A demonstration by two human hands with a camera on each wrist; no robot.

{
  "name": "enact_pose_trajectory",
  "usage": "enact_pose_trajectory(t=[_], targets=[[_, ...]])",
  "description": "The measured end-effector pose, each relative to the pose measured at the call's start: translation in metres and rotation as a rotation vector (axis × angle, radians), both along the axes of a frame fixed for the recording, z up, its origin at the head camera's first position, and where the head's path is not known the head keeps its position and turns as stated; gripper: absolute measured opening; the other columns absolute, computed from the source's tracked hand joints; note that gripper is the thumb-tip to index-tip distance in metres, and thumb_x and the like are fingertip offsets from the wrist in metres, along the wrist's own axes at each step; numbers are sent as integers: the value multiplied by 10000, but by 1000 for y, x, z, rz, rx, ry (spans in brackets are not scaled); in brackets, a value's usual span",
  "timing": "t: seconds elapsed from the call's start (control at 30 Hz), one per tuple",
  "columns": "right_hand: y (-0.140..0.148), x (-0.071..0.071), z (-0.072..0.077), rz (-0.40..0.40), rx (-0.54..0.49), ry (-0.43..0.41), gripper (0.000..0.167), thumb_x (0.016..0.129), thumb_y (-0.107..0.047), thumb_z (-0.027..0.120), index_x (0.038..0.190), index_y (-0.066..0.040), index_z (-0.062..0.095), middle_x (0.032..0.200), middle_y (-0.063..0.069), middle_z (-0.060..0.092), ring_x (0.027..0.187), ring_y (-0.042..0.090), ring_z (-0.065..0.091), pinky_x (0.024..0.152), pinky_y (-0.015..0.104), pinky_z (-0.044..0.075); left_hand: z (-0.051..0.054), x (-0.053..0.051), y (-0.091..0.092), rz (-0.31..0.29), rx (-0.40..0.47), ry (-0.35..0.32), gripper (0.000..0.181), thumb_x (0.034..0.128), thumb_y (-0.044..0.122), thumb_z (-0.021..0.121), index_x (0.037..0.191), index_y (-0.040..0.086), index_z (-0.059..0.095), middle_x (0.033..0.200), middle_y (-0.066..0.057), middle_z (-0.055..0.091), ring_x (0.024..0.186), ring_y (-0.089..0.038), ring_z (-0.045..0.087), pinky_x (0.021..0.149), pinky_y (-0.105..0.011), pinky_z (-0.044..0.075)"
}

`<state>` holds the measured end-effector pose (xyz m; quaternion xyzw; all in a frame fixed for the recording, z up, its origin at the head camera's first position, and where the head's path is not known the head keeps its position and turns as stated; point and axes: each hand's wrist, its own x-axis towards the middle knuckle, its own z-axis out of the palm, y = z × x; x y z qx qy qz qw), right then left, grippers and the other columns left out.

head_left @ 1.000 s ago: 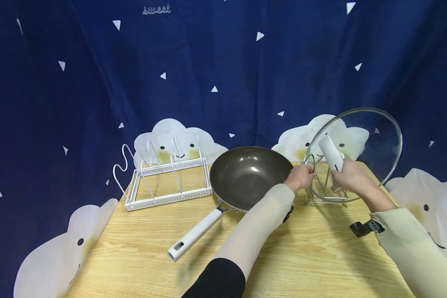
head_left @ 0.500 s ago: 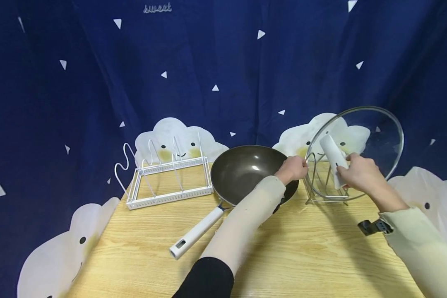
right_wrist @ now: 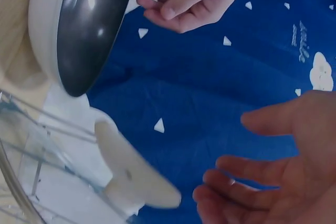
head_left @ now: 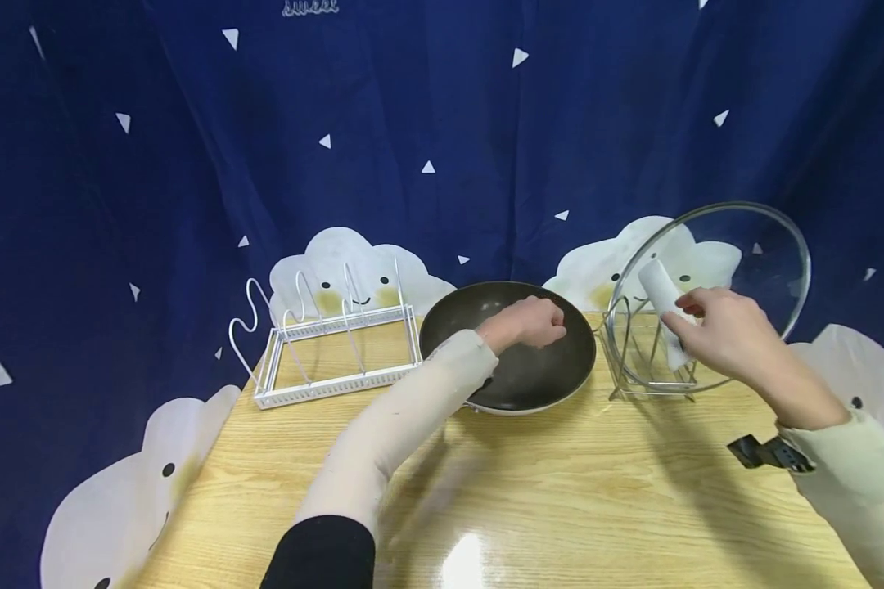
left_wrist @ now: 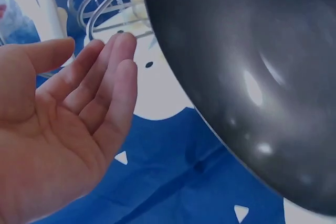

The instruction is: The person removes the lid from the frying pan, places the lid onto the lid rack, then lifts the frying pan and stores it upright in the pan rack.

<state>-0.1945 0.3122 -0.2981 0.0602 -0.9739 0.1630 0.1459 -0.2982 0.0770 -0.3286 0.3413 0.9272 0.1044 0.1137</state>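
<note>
Over the dark wok [head_left: 534, 380] hovers my left hand [head_left: 529, 321], holding nothing; the left wrist view shows its fingers [left_wrist: 123, 85] loosely bent beside the wok's rim. A large glass lid [head_left: 766, 262] stands on edge in a small metal wire rack [head_left: 619, 388] at the right. Its white handle [head_left: 661, 286] faces my right hand [head_left: 732, 335]. A gap parts that hand from the handle [right_wrist: 134, 166] in the right wrist view, and its fingers are spread and slightly bent. My left forearm hides the wok's own handle.
Left of the wok, a white rack [head_left: 339, 386] with wavy wire dividers stands on the wooden table [head_left: 560, 499]. Behind the table hangs a dark blue curtain [head_left: 383, 98] with clouds and white triangles.
My left hand has left the small wire rack and moved left over the wok. My right hand has let go of the lid's handle and drawn back slightly; the lid stays in the rack.
</note>
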Motion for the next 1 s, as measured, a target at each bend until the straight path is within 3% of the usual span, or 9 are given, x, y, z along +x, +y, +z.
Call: enact_pose_trajectory(t=[0.2, 0.3, 0.37, 0.53, 0.83, 1.0], targets=[[-19, 6, -3, 125, -18, 144, 255, 888, -226, 619, 965, 9, 677, 971, 242, 637, 706, 319, 621, 630, 478, 467, 9, 11, -40, -64, -71, 45, 227, 970, 295, 507, 836, 166, 637, 767, 70, 570, 720, -106, 508, 632, -243, 407], [-28, 8, -10, 205, -22, 205, 154, 856, -166, 660, 915, -25, 680, 900, 164, 652, 660, 243, 606, 579, 401, 473, 10, 19, -62, -44, -78, 43, 260, 972, 311, 506, 761, 178, 577, 691, 66, 513, 652, -105, 465, 586, -249, 376], [-34, 9, -16, 253, -35, 198, 121, 854, -144, 672, 906, -34, 672, 869, 122, 656, 697, 242, 619, 589, 384, 489, 10, 25, -77, -24, -86, 34, 285, 974, 321, 504, 726, 183, 534, 650, 59, 477, 617, -111, 449, 559, -256, 358], [-47, 11, -32, 297, -82, 63, 121, 891, -168, 655, 924, -52, 662, 842, 40, 662, 774, 222, 637, 617, 361, 509, 1, 38, -109, 6, -90, 27, 307, 971, 330, 520, 698, 189, 517, 627, 59, 472, 610, -118, 466, 542, -262, 360], [-67, 12, -57, 310, -159, -167, 199, 945, -250, 587, 963, -69, 667, 834, -19, 640, 760, 146, 589, 627, 325, 481, -24, 57, -168, 57, 7, 9, 351, 977, 279, 509, 638, 190, 487, 562, 67, 409, 515, -96, 380, 496, -255, 318], [-77, 13, -74, 331, -241, -308, 311, 972, -330, 533, 1006, -50, 666, 809, -21, 617, 706, 143, 543, 585, 312, 455, -35, 73, -199, 136, 66, -82, 381, 992, 312, 458, 651, 149, 499, 553, 47, 428, 495, -92, 383, 489, -260, 329]])
